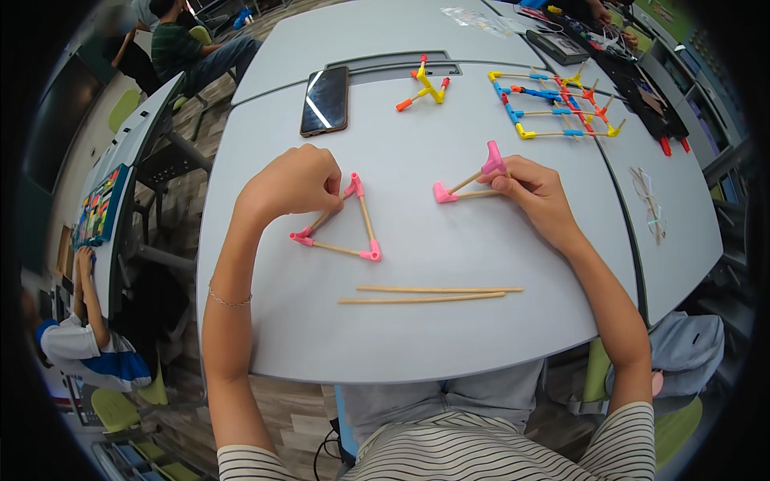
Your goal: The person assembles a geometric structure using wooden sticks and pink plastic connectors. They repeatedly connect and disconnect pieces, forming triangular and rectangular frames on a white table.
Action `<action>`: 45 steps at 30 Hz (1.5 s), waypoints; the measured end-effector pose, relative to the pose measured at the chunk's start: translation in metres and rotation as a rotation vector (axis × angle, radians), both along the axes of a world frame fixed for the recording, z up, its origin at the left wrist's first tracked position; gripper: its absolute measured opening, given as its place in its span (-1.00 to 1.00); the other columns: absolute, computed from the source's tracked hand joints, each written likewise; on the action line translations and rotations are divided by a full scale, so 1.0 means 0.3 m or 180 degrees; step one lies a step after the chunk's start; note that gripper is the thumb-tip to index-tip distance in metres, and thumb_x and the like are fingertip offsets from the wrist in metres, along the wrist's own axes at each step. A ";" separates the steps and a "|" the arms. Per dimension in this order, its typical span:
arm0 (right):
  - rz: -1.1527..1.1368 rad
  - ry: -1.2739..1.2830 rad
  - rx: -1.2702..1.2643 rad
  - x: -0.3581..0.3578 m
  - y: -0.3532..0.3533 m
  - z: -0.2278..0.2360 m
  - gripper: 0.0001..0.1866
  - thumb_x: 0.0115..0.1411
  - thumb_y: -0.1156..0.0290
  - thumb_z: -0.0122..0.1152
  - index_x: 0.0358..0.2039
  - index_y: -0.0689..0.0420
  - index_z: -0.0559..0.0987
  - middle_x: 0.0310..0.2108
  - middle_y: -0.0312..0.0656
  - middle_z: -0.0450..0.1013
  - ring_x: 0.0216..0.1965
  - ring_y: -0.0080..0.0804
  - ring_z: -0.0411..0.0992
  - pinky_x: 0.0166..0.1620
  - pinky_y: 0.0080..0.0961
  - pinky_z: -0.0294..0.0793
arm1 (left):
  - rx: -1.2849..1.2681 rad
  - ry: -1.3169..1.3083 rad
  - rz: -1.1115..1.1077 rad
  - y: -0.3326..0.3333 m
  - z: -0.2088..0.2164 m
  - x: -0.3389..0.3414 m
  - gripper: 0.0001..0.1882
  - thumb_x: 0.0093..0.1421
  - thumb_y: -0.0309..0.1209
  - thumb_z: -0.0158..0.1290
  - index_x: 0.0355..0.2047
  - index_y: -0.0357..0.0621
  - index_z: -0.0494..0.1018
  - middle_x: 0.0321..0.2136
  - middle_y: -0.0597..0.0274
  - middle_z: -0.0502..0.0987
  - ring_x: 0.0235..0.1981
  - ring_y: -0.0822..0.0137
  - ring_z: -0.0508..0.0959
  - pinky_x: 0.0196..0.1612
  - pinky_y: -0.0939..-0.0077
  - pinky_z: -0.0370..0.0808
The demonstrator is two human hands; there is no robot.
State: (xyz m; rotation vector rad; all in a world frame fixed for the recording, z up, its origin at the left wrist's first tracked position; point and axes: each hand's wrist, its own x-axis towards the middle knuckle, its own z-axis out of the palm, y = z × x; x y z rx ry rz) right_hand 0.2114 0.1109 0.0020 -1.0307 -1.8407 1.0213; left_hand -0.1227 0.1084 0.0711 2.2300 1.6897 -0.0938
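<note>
White table (449, 345) beneath the grip, wood-look floor (301, 417) lower than it, green chairs (116, 409) and dark panel (60, 136) far left of it, shelves (706, 104) far right.

Triangle (366, 218): light tan sticks (335, 248), bubblegum pink corners (371, 253)
V piece (465, 183): same tan, one connector (443, 194) paler pink, the other a way punchier magenta-pink
Loose sticks (437, 289): plain tan, kinda beige
Little branchy model (438, 95): yellow middle, red and orange tips
Big frame (539, 111): blue, yellow, red, orange, total mix
Phone (326, 100): black screen, brownish edge
Tabletop (449, 341): plain pale grey
Shirt (453, 449): off-white, skinny dark stripes
Backpack (686, 353): washed-out grey-blue
</note>
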 end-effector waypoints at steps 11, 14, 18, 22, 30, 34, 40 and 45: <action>-0.0159 -0.0685 0.0638 -0.005 -0.013 0.023 -0.81 0.20 0.39 0.34 -0.23 0.21 0.65 -0.29 -0.20 0.53 -0.36 -0.49 0.39 -0.26 -0.53 0.41 | 0.1091 -0.1953 0.0364 0.018 -0.010 0.076 -0.82 0.23 -0.43 0.21 -0.41 -0.30 0.50 -0.60 0.32 0.51 -0.59 0.57 0.47 -0.52 0.68 0.39; -0.0391 -0.0507 0.0690 -0.003 -0.008 0.015 -0.81 0.17 0.43 0.37 -0.23 0.20 0.65 -0.29 -0.21 0.52 -0.32 -0.48 0.42 -0.26 -0.52 0.42 | 0.1182 -0.2158 0.0373 0.024 -0.039 0.091 -0.83 0.25 -0.42 0.20 -0.39 -0.28 0.51 -0.59 0.31 0.53 -0.58 0.57 0.51 -0.53 0.69 0.41; -0.0578 -0.0474 0.1214 0.013 0.012 0.011 -0.82 0.11 0.52 0.40 -0.24 0.21 0.65 -0.28 -0.22 0.51 -0.27 -0.45 0.48 -0.27 -0.53 0.46 | 0.1080 -0.2252 0.0469 0.015 -0.051 0.112 -0.83 0.28 -0.39 0.18 -0.36 -0.26 0.52 -0.59 0.31 0.53 -0.57 0.58 0.52 -0.54 0.70 0.41; -0.0790 -0.0583 0.1308 0.026 0.019 0.012 -0.85 0.11 0.60 0.36 -0.27 0.24 0.65 -0.30 -0.22 0.51 -0.29 -0.44 0.50 -0.26 -0.56 0.49 | 0.0609 -0.2317 0.0640 0.013 -0.053 0.131 -0.79 0.30 -0.33 0.16 -0.37 -0.24 0.53 -0.58 0.31 0.53 -0.58 0.57 0.52 -0.54 0.70 0.41; -0.0504 -0.0301 0.1058 0.064 0.067 -0.008 -0.79 0.23 0.59 0.18 -0.15 0.22 0.68 -0.23 -0.17 0.59 -0.19 -0.37 0.53 -0.05 -0.46 0.51 | -0.0232 -0.2944 0.0615 0.000 -0.073 0.165 -0.75 0.29 -0.27 0.19 -0.37 -0.22 0.53 -0.56 0.31 0.53 -0.56 0.56 0.52 -0.52 0.67 0.43; -0.0503 -0.0436 0.1272 0.069 0.084 -0.018 -0.77 0.21 0.58 0.19 -0.12 0.19 0.68 -0.22 -0.14 0.61 -0.17 -0.37 0.54 -0.07 -0.46 0.53 | -0.0494 -0.3019 0.0679 -0.024 -0.084 0.190 -0.76 0.23 -0.29 0.25 -0.36 -0.21 0.50 -0.52 0.31 0.54 -0.56 0.57 0.52 -0.51 0.68 0.43; -0.0673 -0.0366 0.0914 0.056 0.067 -0.003 -0.75 0.20 0.54 0.26 -0.09 0.10 0.67 -0.22 -0.17 0.60 -0.23 -0.38 0.54 -0.17 -0.40 0.61 | -0.0115 -0.2594 0.0396 -0.013 -0.093 0.169 -0.73 0.10 -0.39 0.35 -0.35 -0.14 0.43 -0.55 0.40 0.44 -0.53 0.62 0.47 -0.46 0.73 0.41; -0.0744 -0.0213 0.0990 0.050 0.080 -0.016 -0.78 0.19 0.44 0.32 -0.13 0.11 0.65 -0.27 -0.17 0.57 -0.29 -0.38 0.55 -0.20 -0.42 0.61 | 0.0662 -0.2771 0.0360 0.034 -0.181 0.102 -0.44 0.05 -0.15 0.37 -0.05 -0.08 0.38 -0.24 0.33 0.44 -0.18 0.52 0.45 -0.14 0.58 0.43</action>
